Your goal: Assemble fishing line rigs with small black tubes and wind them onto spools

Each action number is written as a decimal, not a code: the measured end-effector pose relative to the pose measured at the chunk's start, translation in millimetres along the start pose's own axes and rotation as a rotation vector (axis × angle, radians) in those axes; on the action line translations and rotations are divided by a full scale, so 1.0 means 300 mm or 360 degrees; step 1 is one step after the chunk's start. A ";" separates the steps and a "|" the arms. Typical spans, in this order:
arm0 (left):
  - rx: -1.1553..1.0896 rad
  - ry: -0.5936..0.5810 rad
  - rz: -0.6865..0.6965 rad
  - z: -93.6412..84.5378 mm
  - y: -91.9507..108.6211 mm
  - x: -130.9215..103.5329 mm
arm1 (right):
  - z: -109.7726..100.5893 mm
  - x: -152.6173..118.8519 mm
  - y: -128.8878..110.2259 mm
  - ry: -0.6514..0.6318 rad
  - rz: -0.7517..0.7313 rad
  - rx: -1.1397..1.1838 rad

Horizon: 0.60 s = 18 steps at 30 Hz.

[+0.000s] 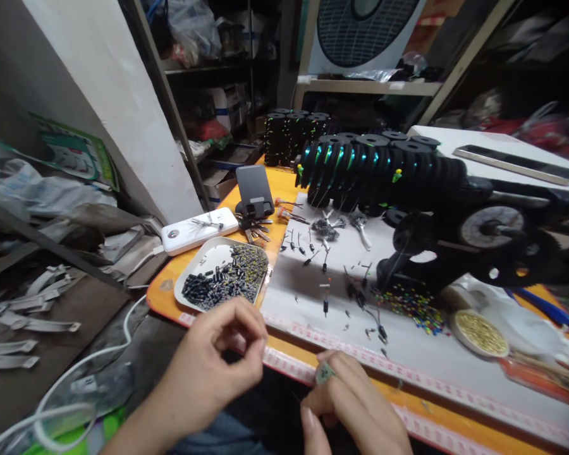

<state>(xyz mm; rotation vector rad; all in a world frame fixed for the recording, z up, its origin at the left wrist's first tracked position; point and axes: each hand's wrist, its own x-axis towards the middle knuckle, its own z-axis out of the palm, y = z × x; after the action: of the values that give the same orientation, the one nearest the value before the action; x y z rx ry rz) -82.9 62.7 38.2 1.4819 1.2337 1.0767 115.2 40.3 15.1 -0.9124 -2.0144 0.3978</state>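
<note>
Near the front edge of the orange table (164, 292), my left hand (213, 354) is closed in a pinch, thumb against fingertips; what it grips is too small to make out. My right hand (346, 401) is to its right with curled fingers, and a small greenish-grey piece (324, 373) shows at its index finger. Whatever lies between its fingertips is hidden. Beyond my left hand is a white tray (183, 278) of small dark and yellowish parts. Small black pieces with wires (325, 306) lie scattered on the white board (298, 341).
A black geared device with stacked spools (379, 164) stands at the right. Coloured beads (420, 306) and a dish of gold pieces (481, 333) lie below it. A white power bank (199, 230), keys (253, 229) and a phone stand (255, 189) are at the back left.
</note>
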 end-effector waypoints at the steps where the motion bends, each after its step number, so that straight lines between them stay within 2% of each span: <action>1: -0.0266 -0.0082 -0.0095 0.033 -0.008 -0.022 | -0.003 0.001 -0.004 -0.0004 0.0022 0.0084; 4: -0.0986 -0.0292 -0.0377 0.116 -0.039 -0.065 | -0.013 -0.001 -0.015 -0.0083 0.0145 0.0316; 8: -0.1473 -0.0308 -0.0557 0.168 -0.051 -0.085 | -0.019 -0.010 -0.025 -0.0065 0.0289 0.0466; 11: -0.1579 -0.0290 -0.0640 0.177 -0.028 -0.091 | -0.021 -0.012 -0.031 -0.0048 0.0340 0.0499; 18: -0.1554 -0.0257 -0.0748 0.174 0.012 -0.096 | -0.034 -0.010 -0.043 -0.0113 0.0450 0.0586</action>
<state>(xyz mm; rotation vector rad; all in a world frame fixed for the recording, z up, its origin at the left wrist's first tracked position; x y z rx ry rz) -35.2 28.3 28.2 0.4822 0.6936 0.9804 118.7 28.7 26.7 -0.9567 -1.7934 0.9358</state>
